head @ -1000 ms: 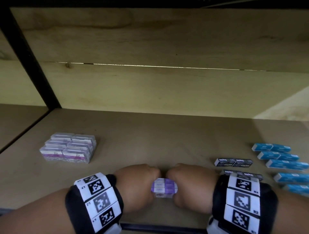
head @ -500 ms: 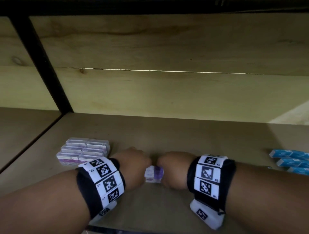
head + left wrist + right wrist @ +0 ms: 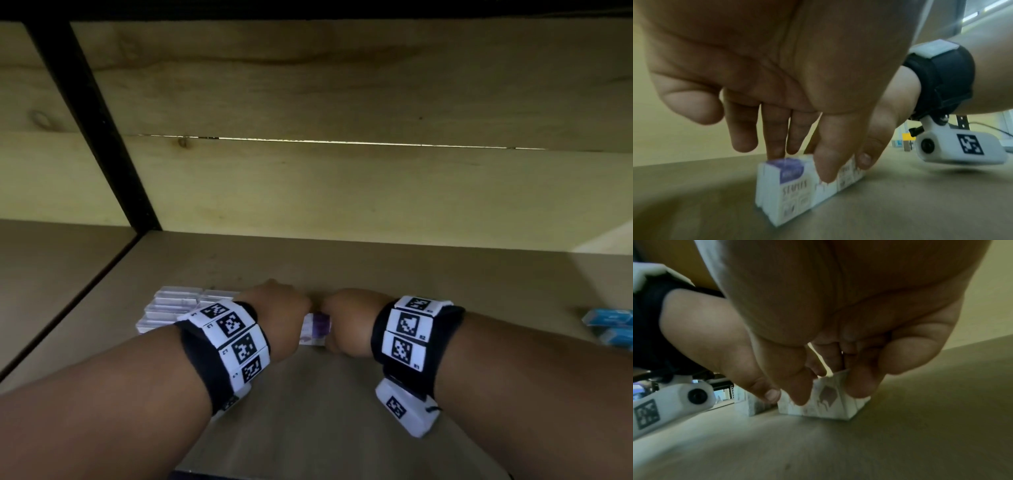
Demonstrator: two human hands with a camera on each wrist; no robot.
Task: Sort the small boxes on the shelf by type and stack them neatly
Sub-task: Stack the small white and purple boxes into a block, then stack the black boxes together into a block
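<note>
Now both hands (image 3: 279,317) (image 3: 346,325) grip staple boxes (image 3: 317,330); open shelf (image 3: 445,281) behind.

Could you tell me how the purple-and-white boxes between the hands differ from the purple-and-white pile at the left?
The held boxes are gripped by the left hand and right hand; the left pile lies untouched. The held boxes are few; the pile holds several rows. Both look the same type.

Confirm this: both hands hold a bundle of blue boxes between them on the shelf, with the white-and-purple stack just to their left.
Wrong colour. The bundle between the left hand and right hand is white and purple, as the head view shows. The blue boxes lie far right on the shelf. The white-and-purple stack does sit to their left.
</note>
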